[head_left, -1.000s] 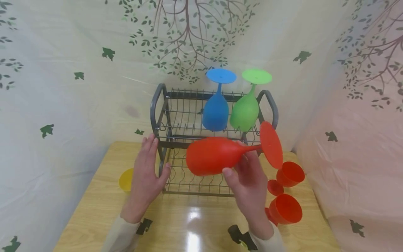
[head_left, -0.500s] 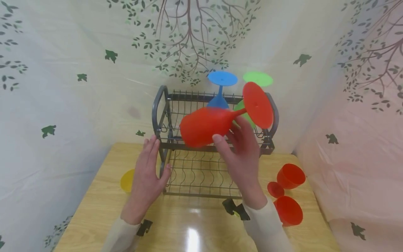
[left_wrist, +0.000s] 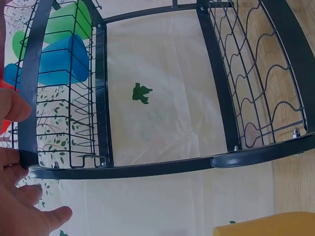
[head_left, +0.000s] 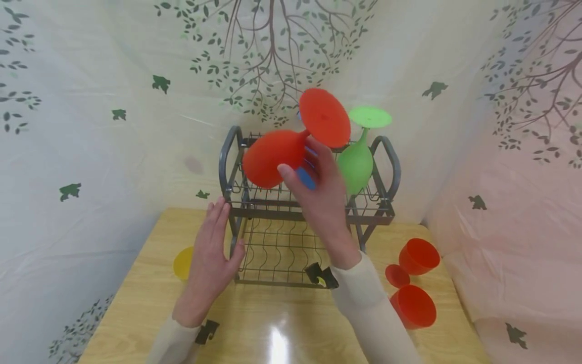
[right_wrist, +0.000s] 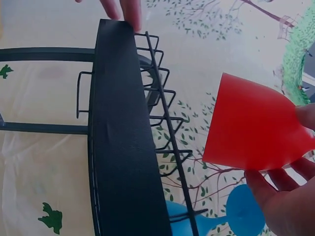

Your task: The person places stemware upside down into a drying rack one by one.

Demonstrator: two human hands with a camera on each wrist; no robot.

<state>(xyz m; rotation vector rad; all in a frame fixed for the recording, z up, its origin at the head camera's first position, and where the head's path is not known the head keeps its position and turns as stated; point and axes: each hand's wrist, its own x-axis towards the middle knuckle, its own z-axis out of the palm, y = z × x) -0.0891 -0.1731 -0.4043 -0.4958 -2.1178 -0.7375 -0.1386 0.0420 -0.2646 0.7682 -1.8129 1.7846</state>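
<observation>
A red plastic wine glass is held by my right hand, with thumb and fingers around the bowl near the stem. It tilts with its foot up to the right and its bowl down to the left, over the upper tier of the dark dish rack. Upside down on that tier stand a green wine glass and a blue wine glass, the blue one mostly hidden behind my right hand in the head view. My left hand has its fingers extended, fingertips resting at the rack's left front corner.
Two red cups lie on the wooden table, right of the rack, with a red foot beside them. A yellow cup sits left, partly behind my left hand. A leaf-patterned sheet hangs behind.
My right hand has lifted the red wine glass up and leftward, from in front of the rack to over its upper tier, tipping its foot higher. The left hand stays at the corner.
</observation>
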